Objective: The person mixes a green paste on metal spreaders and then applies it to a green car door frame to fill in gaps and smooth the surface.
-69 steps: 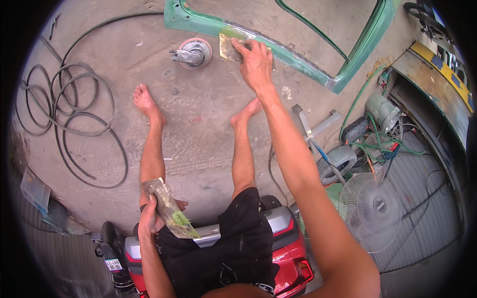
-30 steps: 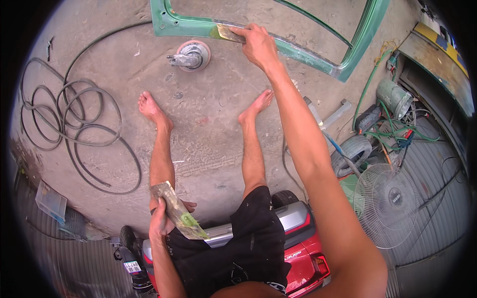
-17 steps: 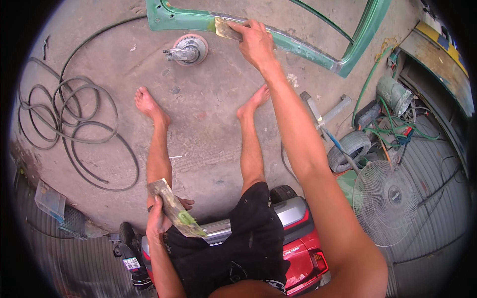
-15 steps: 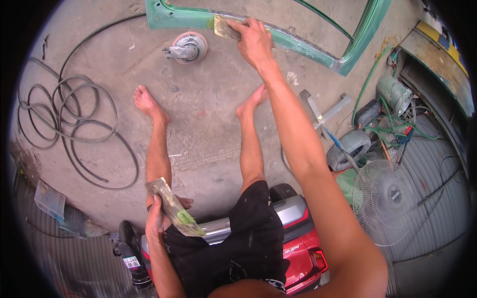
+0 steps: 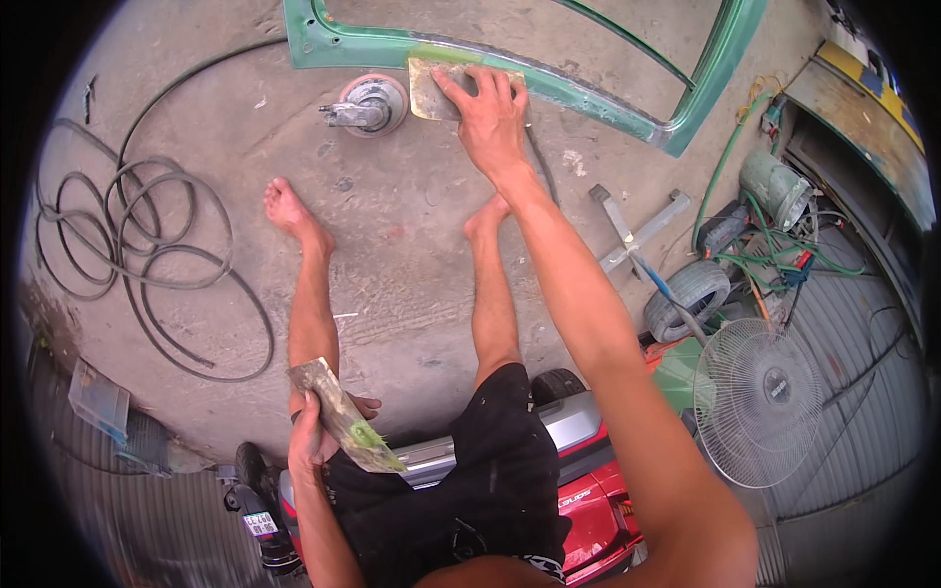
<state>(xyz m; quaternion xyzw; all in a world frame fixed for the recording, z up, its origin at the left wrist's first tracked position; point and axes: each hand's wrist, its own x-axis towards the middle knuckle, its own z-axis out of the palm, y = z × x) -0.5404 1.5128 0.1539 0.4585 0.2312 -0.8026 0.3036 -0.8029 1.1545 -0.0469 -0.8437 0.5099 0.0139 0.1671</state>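
My right hand (image 5: 487,116) stretches forward and grips a flat, stained filler spreader (image 5: 428,96), fingers pressed on its face. The spreader's far edge lies at the near rail of a green vehicle panel frame (image 5: 377,49), where a light green smear of filler (image 5: 441,53) shows. Whether its edge touches the rail, I cannot tell. My left hand (image 5: 308,438), by my left thigh, is closed around a second, longer flat spreader (image 5: 338,407). A lump of bright green filler (image 5: 367,435) sits on the lower part of that one.
A disc sander (image 5: 369,106) rests on the concrete left of my right hand. Coiled black hose (image 5: 147,257) spreads at the left. A metal stand (image 5: 637,233), a tyre (image 5: 686,299) and a fan (image 5: 760,402) stand at the right. Beneath me is a red motorcycle (image 5: 598,510).
My right hand has drawn back toward me with its spreader, which now shows more of its flat face. My left hand and its spreader stay almost where they were.
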